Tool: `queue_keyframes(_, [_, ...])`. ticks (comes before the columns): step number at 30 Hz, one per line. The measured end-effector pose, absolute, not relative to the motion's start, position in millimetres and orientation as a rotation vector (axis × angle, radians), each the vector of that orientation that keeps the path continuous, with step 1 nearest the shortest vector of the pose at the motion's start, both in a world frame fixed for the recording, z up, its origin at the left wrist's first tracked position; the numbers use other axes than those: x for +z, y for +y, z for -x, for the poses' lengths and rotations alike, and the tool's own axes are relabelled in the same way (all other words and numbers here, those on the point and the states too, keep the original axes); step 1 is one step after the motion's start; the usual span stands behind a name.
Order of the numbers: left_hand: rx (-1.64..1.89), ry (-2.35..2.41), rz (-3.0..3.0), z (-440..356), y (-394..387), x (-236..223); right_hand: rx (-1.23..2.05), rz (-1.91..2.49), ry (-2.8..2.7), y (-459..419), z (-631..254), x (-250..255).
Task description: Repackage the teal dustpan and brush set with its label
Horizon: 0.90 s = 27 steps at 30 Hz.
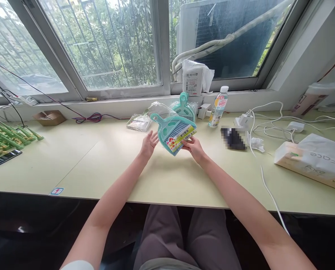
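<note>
A teal dustpan and brush set (pixel 167 129) with a yellow printed label is held tilted above the table. My right hand (pixel 194 148) grips its lower right edge, thumb over the label. Beside the set's left edge is my left hand (pixel 150 144), its fingers apart; a firm grip does not show there. Just behind stands another teal dustpan set (pixel 183 107), partly covered by the held one. Clear plastic wrapping (pixel 162 108) and a flat plastic-wrapped packet (pixel 138 122) lie close by on the table.
At the back right stand a bottle (pixel 218 107) and a white box (pixel 192 80) on the sill. Chargers with white cables (pixel 253 123), a blurred dark object (pixel 233 138) and a tissue pack (pixel 314 161) lie right. Green plastic pieces (pixel 9 138) and a cardboard tray (pixel 49 117) are left.
</note>
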<state>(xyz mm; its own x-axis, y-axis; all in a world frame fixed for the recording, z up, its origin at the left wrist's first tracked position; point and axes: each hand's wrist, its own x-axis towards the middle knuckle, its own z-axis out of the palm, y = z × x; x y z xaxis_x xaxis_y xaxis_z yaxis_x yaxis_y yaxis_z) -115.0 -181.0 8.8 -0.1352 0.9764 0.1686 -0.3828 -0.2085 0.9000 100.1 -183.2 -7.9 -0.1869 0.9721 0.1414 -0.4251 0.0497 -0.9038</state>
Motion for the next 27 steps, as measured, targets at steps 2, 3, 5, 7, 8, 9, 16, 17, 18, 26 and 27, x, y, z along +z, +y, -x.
queue_keyframes(2, [1.486,0.756,-0.992,113,-181,6,1.476,0.706,-1.093,-186,-98,-7])
queue_keyframes(3, [1.455,0.721,-1.005,110,-183,6,1.481,0.704,-1.097,-187,-97,-7])
queue_keyframes(5, [1.383,0.677,-1.022,105,-188,5,1.483,0.696,-1.09,-189,-96,-6])
queue_keyframes(7, [1.319,0.658,-1.038,101,-193,6,1.485,0.696,-1.074,-189,-95,-6])
queue_keyframes(8, [1.293,0.656,-1.046,99,-195,7,1.49,0.697,-1.063,-189,-95,-6])
queue_keyframes(9, [1.267,0.658,-1.054,98,-196,7,1.495,0.693,-1.048,-189,-95,-6])
queue_keyframes(16, [1.173,0.685,-1.093,95,-198,4,1.505,0.57,-0.983,-192,-93,-2])
queue_keyframes(17, [1.174,0.692,-1.097,96,-198,4,1.511,0.55,-0.986,-192,-93,-1])
queue_keyframes(18, [1.171,0.702,-1.101,96,-199,4,1.517,0.533,-0.987,-193,-93,0])
queue_keyframes(26, [0.948,0.688,-1.175,95,-204,8,1.434,0.547,-0.993,-193,-91,2])
queue_keyframes(27, [0.943,0.675,-1.169,93,-205,8,1.42,0.547,-0.984,-193,-91,2])
